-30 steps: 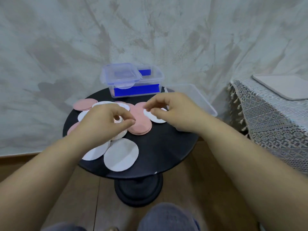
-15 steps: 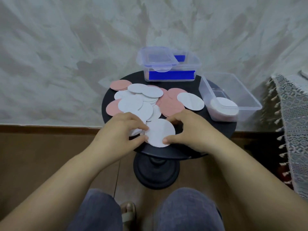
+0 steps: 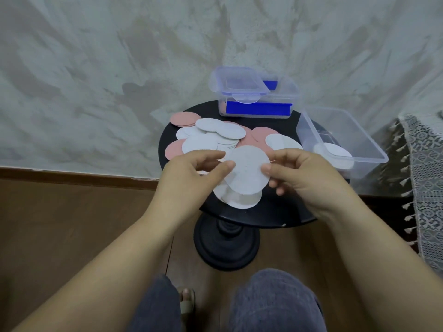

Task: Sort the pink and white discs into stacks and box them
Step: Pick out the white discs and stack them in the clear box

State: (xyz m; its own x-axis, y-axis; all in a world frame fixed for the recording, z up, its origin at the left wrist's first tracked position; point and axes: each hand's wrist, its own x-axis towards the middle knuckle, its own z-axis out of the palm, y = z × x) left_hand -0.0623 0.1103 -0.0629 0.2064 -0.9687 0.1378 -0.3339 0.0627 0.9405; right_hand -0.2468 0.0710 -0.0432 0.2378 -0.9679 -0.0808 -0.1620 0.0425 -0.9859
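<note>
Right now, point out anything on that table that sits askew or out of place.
The lid lies crooked across the blue-banded box, covering only its left part. The clear bin appears to jut past the table edge. The left hand and right hand pinch one white disc.

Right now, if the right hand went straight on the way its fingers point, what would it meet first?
The right hand points left; beyond the white disc it pinches, probably the left hand, though depth is unclear.

Mottled grey wall [image 3: 96,68], brown wooden floor [image 3: 60,224], perhaps a lace-draped table [image 3: 426,188] at right.
</note>
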